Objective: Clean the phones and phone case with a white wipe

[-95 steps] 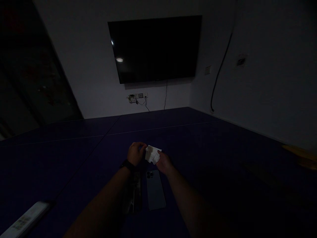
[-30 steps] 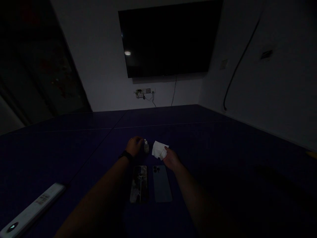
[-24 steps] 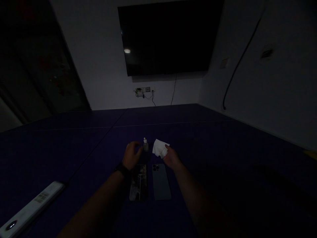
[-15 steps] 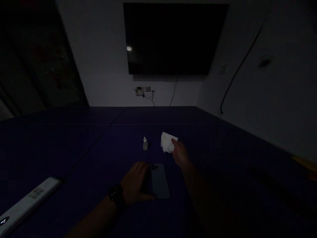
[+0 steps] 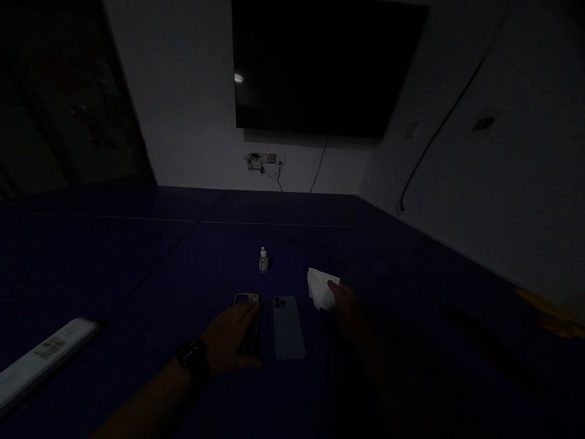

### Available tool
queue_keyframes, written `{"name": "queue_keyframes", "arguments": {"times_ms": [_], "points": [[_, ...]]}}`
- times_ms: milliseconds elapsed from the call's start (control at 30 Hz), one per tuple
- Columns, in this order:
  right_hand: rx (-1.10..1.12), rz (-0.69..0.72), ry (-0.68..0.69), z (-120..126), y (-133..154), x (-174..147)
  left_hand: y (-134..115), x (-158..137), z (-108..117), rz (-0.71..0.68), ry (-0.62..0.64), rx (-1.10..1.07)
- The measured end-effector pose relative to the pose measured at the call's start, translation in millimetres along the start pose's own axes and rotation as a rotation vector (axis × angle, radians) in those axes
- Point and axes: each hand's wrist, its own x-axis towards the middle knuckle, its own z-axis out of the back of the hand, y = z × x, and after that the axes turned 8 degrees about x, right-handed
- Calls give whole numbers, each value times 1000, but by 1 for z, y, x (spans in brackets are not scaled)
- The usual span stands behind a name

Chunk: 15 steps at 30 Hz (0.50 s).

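Observation:
A blue-grey smartphone [image 5: 289,329] lies back up on the dark blue surface, its camera cluster at the top left. Just left of it is a dark phone case [image 5: 251,341] with a camera cutout, mostly covered by my left hand [image 5: 228,338]. That hand rests over the case, fingers stretched out and thumb spread apart, a dark watch [image 5: 192,356] on its wrist. To the right of the phone, my right hand [image 5: 346,305] pinches a folded white wipe [image 5: 321,289] above the surface. Beyond the phone stands a small clear bottle [image 5: 264,262] with a white dropper cap.
A long white box [image 5: 50,353] with a label lies at the left. Something yellow-orange [image 5: 551,311] lies near the right wall. A large dark TV [image 5: 324,67] hangs on the far wall above sockets [image 5: 269,158] and cables. The room is very dim.
My left hand has shifted left, away from the phone's edge and onto the phone case. The right hand has brought the wipe closer to me and slightly right. The view has tilted slightly.

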Motion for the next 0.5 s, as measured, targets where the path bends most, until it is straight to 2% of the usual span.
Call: {"name": "queue_keyframes", "arguments": {"times_ms": [100, 267, 367, 433, 500], "points": [[-99, 3, -51, -5, -1, -1, 3, -1, 1, 5, -7, 1], [-205, 52, -43, -8, 5, -12, -7, -1, 15, -19, -43, 18], [-233, 91, -17, -15, 9, -20, -17, 9, 19, -28, 7, 31], [-228, 162, 84, -23, 9, -25, -23, 22, 16, -32, 38, 34], [-209, 253, 280, -30, 6, -31, -27, 36, 12, -53, 51, 29]]}}
